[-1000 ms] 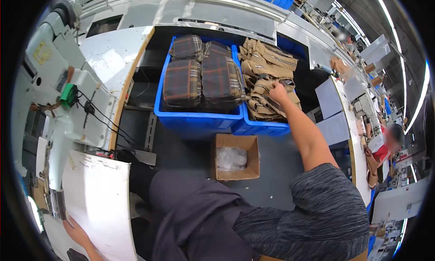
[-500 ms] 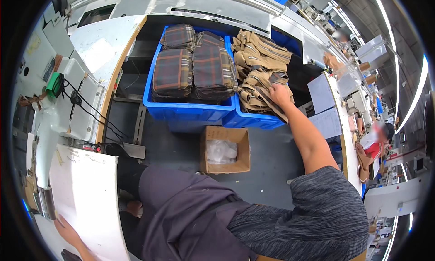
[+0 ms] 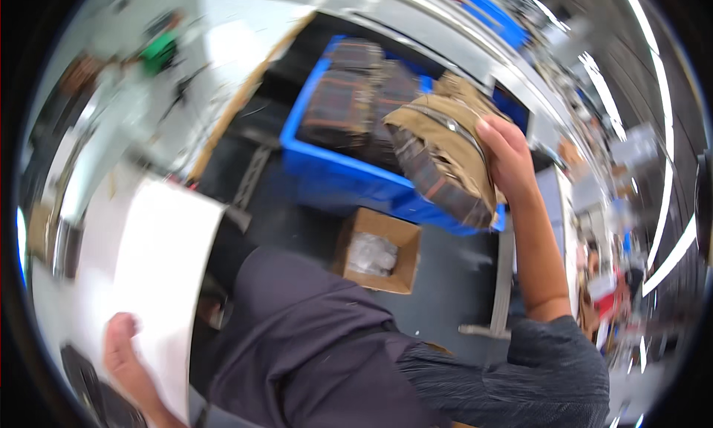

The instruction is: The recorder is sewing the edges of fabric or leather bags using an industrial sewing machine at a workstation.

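Observation:
My right hand (image 3: 507,152) is closed on the edge of a tan zippered fabric piece (image 3: 449,123) with plaid lining, raised over the front of the blue bins. The lining hangs out along its lower side. Behind it, more tan fabric (image 3: 454,85) shows in part; the rest of that pile is hidden. Stacked dark plaid fabric pieces (image 3: 338,101) fill the left blue bin (image 3: 345,183). At the lower left, my left hand (image 3: 125,346) hovers by the white tabletop (image 3: 160,257), blurred, fingers loosely bent and apart, with nothing visible in it.
An open cardboard box (image 3: 405,261) with clear plastic inside stands on the dark floor before the bins. A pale machine (image 3: 100,161) with a green part rises at left. A wooden-edged table (image 3: 256,79) flanks the bins; worktables and machines line the right.
My right hand has lifted the tan zippered piece out of the right bin, up and toward me. My left hand has risen from the table edge. The whole view has turned and blurred.

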`<state>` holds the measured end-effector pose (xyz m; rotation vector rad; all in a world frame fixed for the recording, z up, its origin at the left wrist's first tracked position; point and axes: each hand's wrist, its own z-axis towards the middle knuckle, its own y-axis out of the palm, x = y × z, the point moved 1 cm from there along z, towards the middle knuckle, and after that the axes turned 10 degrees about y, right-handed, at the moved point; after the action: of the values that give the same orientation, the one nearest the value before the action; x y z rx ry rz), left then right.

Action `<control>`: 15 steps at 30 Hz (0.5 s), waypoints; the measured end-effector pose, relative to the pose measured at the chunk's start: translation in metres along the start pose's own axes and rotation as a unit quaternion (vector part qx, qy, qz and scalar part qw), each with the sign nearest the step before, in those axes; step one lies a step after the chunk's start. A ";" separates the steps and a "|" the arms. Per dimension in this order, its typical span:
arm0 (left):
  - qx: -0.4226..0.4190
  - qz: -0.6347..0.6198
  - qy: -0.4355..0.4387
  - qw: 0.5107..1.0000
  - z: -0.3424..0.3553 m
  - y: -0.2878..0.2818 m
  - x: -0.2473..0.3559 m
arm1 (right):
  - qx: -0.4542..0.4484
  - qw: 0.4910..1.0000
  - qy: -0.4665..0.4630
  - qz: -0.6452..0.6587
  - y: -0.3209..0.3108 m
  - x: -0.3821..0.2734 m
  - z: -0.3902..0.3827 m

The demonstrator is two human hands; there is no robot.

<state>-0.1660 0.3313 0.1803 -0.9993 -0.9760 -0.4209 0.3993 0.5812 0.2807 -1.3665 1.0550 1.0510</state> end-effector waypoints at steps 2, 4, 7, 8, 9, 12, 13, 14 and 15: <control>-0.085 -0.268 0.010 0.960 -0.038 0.064 0.064 | -0.100 0.993 -0.060 -0.015 0.078 -0.001 -0.021; -0.155 -0.410 0.041 0.898 -0.042 0.096 0.097 | -0.203 0.972 -0.109 -0.035 0.149 0.002 -0.057; -0.002 -0.384 0.016 0.923 -0.068 0.102 0.107 | -0.383 0.883 -0.268 -0.038 0.268 -0.001 -0.096; 0.056 -0.349 0.001 0.936 -0.074 0.096 0.101 | -0.417 0.895 -0.156 0.001 0.291 0.007 -0.110; 0.107 -0.313 -0.012 0.944 -0.080 0.090 0.089 | -0.442 0.896 -0.040 0.027 0.308 0.019 -0.123; 0.151 -0.383 -0.115 0.904 -0.099 0.073 0.054 | -0.555 0.825 0.095 0.053 0.351 0.037 -0.134; 0.164 -0.364 -0.122 0.909 -0.105 0.067 0.054 | -0.570 0.813 0.100 0.066 0.357 0.039 -0.137; 0.165 -0.409 -0.158 0.883 -0.112 0.065 0.052 | -0.601 0.797 0.059 0.020 0.362 0.045 -0.143; 0.162 -0.454 -0.192 0.855 -0.119 0.062 0.050 | -0.624 0.781 0.016 -0.024 0.366 0.049 -0.148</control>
<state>-0.0385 0.2678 0.1686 -0.2467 -1.8131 -0.8155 0.0588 0.4154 0.1600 -2.4091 0.1962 1.8113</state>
